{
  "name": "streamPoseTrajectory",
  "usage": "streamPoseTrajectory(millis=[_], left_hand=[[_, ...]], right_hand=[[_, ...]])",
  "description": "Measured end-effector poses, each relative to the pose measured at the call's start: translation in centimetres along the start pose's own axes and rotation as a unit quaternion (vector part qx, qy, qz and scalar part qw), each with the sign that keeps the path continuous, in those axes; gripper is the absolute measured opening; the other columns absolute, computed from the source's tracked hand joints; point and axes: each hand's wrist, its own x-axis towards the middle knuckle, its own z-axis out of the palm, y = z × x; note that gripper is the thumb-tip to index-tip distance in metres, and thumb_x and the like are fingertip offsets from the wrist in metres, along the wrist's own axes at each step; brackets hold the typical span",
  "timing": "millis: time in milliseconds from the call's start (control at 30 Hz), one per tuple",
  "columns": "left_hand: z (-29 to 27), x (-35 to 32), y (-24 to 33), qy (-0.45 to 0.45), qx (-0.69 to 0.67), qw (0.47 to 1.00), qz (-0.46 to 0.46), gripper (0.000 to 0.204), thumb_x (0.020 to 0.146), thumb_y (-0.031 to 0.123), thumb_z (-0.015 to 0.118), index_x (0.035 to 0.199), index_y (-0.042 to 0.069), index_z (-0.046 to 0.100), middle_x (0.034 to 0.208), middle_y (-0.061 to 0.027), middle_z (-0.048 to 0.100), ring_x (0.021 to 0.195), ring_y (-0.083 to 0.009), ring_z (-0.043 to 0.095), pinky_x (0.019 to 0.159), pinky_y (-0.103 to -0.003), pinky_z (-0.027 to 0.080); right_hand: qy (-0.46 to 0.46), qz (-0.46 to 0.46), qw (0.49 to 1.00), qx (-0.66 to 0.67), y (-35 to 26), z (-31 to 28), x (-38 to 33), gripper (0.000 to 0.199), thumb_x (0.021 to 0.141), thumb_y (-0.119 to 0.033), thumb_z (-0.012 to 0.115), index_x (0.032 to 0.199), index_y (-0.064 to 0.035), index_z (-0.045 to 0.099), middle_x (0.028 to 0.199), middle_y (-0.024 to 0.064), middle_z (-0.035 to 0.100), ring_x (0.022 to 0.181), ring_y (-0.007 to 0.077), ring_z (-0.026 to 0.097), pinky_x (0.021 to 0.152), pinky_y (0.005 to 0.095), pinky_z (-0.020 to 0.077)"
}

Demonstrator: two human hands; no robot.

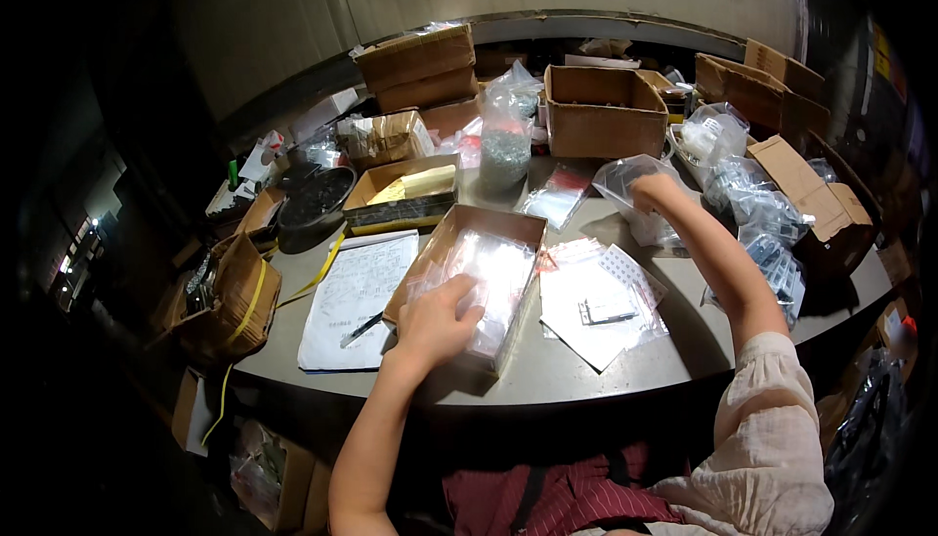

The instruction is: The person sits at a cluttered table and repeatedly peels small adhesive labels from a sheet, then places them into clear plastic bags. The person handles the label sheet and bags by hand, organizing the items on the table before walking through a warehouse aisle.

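Note:
My left hand [437,323] rests in a shallow cardboard box [537,235] of clear plastic bags [500,260], its thumb and fingers closed on the bags near the left side. Farther right, my right hand [655,191] dips into the mouth of a clear plastic bag [616,181] standing on the table. Its fingers are curled downward, and what they hold is hidden. Between the two hands lie white paper sheets [576,316] with a small dark-and-clear item [608,313] on top. Flat packets [559,198] with red edges lie behind them.
Left of the box are a written notepad [337,277] and a pen [362,329]. An upright bag of small metal parts [505,155] and a brown carton [611,130] stand at the back. Bagged parts [752,194] crowd the right; a strapped carton [239,292] sits left.

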Motion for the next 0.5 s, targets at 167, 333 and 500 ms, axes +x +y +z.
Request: streamPoseTrajectory(millis=[167,333,500], left_hand=[[-0.4,-1.9,-1.8,0.011,0.03,0.998,-0.058,0.05,0.093,0.042,0.068,0.134,0.014,0.071,0.126,-0.0174,0.075,0.111,-0.0402,0.072,0.098,-0.05,0.053],[0.0,-1.2,-2.3,-0.01,0.021,0.999,-0.025,0.047,0.092,0.042,0.07,0.128,0.013,0.074,0.12,-0.0178,0.077,0.111,-0.039,0.073,0.097,-0.049,0.053],[-0.6,-1.3,-1.0,-0.011,0.031,0.998,-0.059,0.043,0.092,0.041,0.071,0.124,0.013,0.076,0.114,-0.0171,0.079,0.108,-0.0385,0.073,0.093,-0.049,0.053]], right_hand=[[-0.068,-0.121,0.988,0.065,-5.6,-6.9,-8.8,0.03,0.084,-0.012,0.066,0.109,-0.0032,0.08,0.105,0.018,0.08,0.093,0.0331,0.079,0.077,0.0449,0.0627],[0.031,-0.174,0.984,0.003,-4.7,-6.3,-12.9,0.023,0.084,-0.011,0.068,0.099,0.0006,0.082,0.104,0.0182,0.08,0.092,0.0339,0.079,0.071,0.0461,0.0624],[0.002,-0.12,0.993,-0.01,-5.0,-4.5,-14.4,0.023,0.087,-0.012,0.07,0.102,0.0007,0.082,0.11,0.0181,0.08,0.103,0.0358,0.078,0.08,0.0488,0.0624]])
